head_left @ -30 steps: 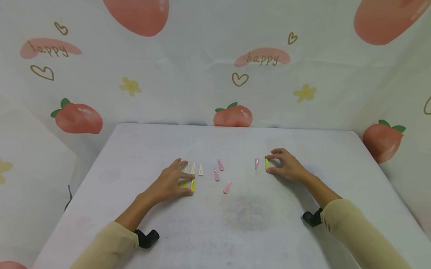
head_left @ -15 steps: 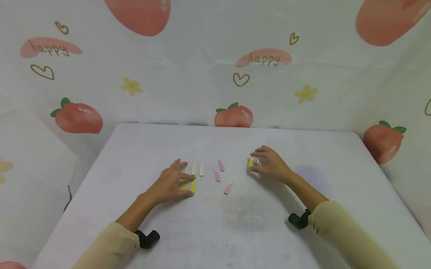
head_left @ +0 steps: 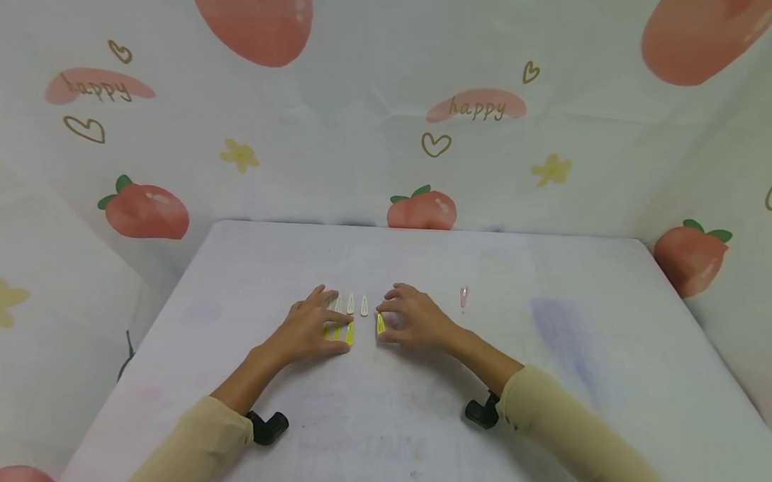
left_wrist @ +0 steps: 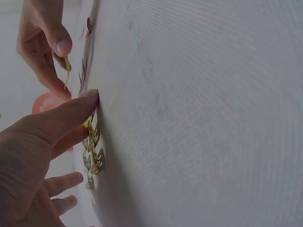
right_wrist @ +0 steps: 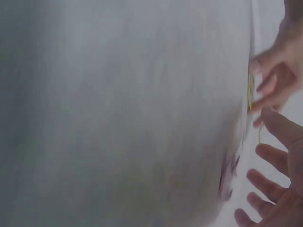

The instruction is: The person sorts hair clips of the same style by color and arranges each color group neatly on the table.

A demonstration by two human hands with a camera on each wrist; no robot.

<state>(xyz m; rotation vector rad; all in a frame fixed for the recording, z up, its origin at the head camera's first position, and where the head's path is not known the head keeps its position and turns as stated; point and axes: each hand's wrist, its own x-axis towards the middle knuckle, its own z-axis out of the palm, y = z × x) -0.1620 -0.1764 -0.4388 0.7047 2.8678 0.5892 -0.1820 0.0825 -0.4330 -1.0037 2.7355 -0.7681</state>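
Note:
My left hand (head_left: 307,332) rests on the table, thumb and index finger pinching the two ends of a yellow hair clip (head_left: 349,334). Beside it, partly under the fingers, more yellow clips (left_wrist: 96,161) lie in a row. Just to the right, my right hand (head_left: 417,319) pinches another yellow snap clip (head_left: 380,323) lengthwise between thumb and index finger. In the left wrist view this clip (left_wrist: 67,71) is raised off the tabletop. White hair clips (head_left: 364,305) stand in a row behind the yellow ones, some hidden by the left hand.
One pink hair clip (head_left: 464,296) lies alone farther right on the white table (head_left: 341,427). Other pink clips (right_wrist: 228,177) lie beneath the right hand, mostly hidden from the head view. A printed cloth (head_left: 331,129) hangs behind the table.
My right hand has carried its yellow clip from the right side leftward, past the lone pink clip and over the other pink ones, close to the left hand. The left hand stays in place.

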